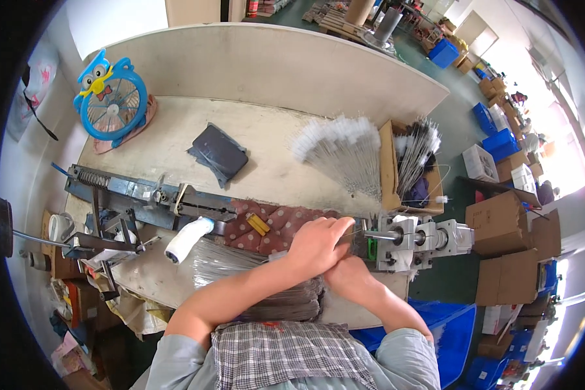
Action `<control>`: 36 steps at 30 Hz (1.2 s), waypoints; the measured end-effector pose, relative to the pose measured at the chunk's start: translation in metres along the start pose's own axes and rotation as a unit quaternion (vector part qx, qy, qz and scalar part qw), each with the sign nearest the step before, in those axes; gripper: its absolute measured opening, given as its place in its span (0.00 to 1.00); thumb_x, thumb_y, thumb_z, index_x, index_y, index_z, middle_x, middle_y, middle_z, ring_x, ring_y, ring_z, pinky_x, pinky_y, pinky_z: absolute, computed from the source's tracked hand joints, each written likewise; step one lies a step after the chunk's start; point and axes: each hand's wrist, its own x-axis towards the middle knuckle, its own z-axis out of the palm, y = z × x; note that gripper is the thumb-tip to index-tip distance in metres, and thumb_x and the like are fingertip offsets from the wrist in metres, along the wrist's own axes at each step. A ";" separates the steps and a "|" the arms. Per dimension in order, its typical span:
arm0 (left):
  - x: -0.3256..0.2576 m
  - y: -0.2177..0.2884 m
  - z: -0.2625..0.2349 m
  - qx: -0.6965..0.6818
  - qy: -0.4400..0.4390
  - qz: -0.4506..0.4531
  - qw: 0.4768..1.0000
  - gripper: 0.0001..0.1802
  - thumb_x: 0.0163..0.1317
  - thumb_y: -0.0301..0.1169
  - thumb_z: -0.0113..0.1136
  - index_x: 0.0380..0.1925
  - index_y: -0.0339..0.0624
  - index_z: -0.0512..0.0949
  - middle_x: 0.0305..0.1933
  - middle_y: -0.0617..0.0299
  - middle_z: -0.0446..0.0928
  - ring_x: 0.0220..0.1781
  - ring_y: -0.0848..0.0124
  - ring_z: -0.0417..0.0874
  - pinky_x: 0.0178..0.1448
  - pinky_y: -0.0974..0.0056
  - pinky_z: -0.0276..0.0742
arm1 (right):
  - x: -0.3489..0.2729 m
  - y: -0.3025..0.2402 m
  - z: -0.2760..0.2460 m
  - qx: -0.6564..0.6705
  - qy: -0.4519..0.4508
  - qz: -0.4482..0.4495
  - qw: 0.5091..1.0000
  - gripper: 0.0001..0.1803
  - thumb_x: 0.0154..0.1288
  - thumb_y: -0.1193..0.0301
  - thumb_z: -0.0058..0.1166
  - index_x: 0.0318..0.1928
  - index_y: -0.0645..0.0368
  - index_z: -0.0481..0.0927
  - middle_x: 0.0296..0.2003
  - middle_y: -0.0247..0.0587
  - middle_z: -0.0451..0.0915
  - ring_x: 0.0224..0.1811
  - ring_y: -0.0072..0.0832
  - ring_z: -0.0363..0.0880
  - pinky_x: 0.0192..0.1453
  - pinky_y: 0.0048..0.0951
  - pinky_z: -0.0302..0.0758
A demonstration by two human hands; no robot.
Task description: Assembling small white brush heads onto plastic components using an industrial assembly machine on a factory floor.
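My left hand (318, 246) and my right hand (352, 278) meet just left of a metal spindle machine (425, 239), the left one lying farther forward. The left thumb and fingers are pressed together, pointing toward the spindle. My right fingers are bent in under the left hand and partly covered by it; what either hand holds is too small or hidden to tell. Below the left forearm lie bundles of thin metal wires (230, 265). Behind the left hand is a brown dotted cloth (282, 229) with a yellow object (258, 224) on it.
Beyond my hands lie many white-tufted wire brushes (344, 153), next to a cardboard box (388, 170) of more brushes. A long metal fixture (143, 195) with a white-wrapped handle (188, 240) stands left. Farther back are a dark pouch (219, 155) and a blue fan (114, 107).
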 end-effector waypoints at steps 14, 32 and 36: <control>0.115 -0.051 0.038 0.333 -0.092 0.154 0.925 0.15 0.56 0.33 0.59 0.43 0.42 0.78 0.45 0.56 0.75 0.54 0.59 0.74 0.62 0.52 0.67 | 0.002 -0.002 -0.014 -0.020 0.163 -0.015 0.986 0.11 0.43 0.78 0.54 0.31 0.61 0.73 0.29 0.41 0.72 0.30 0.33 0.78 0.31 0.30 0.79; -0.085 0.011 -0.118 0.084 0.088 0.132 0.984 0.11 0.46 0.21 0.65 0.33 0.39 0.80 0.37 0.59 0.80 0.40 0.62 0.82 0.45 0.60 0.79 | 0.017 0.077 -0.078 0.166 0.095 0.157 0.969 0.08 0.56 0.71 0.56 0.36 0.55 0.84 0.31 0.40 0.83 0.35 0.34 0.82 0.41 0.35 0.76; -0.095 0.001 -0.115 0.064 0.114 0.060 0.990 0.11 0.45 0.20 0.66 0.32 0.38 0.80 0.35 0.57 0.81 0.36 0.60 0.83 0.41 0.62 0.79 | 0.015 0.077 -0.089 0.280 0.043 0.142 0.948 0.10 0.55 0.66 0.59 0.36 0.56 0.85 0.29 0.41 0.84 0.35 0.35 0.82 0.42 0.32 0.76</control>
